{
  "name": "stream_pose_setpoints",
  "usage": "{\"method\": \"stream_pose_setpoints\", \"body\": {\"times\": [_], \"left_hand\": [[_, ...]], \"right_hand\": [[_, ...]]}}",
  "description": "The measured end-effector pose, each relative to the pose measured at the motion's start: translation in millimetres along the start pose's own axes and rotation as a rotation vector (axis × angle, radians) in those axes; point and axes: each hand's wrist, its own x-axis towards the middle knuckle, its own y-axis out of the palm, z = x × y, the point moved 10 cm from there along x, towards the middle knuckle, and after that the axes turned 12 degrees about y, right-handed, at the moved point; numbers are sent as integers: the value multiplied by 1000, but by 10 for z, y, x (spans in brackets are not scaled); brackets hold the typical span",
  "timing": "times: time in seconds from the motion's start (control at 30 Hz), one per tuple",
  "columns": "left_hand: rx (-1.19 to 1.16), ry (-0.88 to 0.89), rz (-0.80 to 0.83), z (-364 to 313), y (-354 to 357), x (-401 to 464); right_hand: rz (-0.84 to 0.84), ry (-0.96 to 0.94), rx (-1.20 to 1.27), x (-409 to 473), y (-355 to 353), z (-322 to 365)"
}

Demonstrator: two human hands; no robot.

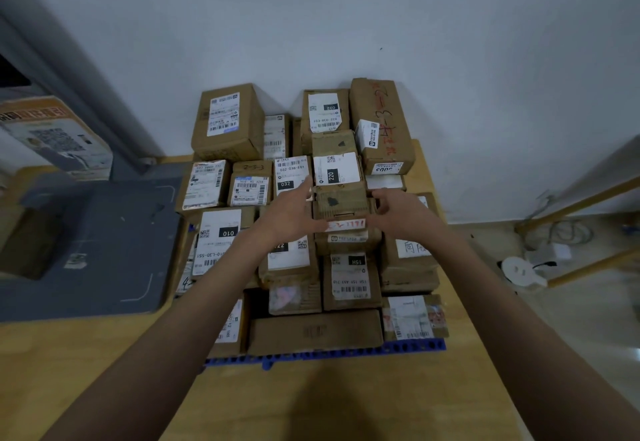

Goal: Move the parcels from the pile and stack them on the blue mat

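Note:
Several brown cardboard parcels with white labels stand stacked on the blue mat (408, 346), whose perforated edge shows at the front. A small brown parcel (341, 205) with a dark mark and a red-lettered label sits on top of the stack near the middle. My left hand (291, 214) lies against its left side with fingers extended. My right hand (398, 210) is at its right side, fingers curved toward the box. Directly behind it a parcel labelled 220 (336, 168) lies on top.
The stack reaches back to the white wall (311, 25). A grey mat (104, 246) with white corner marks lies on the wooden floor at left, with a printed carton (55, 136) behind it. Cables and a white device (523, 272) lie at right by a yellow frame.

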Motion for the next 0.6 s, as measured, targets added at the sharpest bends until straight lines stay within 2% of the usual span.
{"method": "stream_pose_setpoints", "body": {"times": [0.33,0.6], "left_hand": [[52,-15,-46,110,-249,-755],[117,-67,-110,522,-599,-1671]], "right_hand": [[-7,-48,-163,-590,198,367],[148,-144,-184,-1143,814,1030]]}}
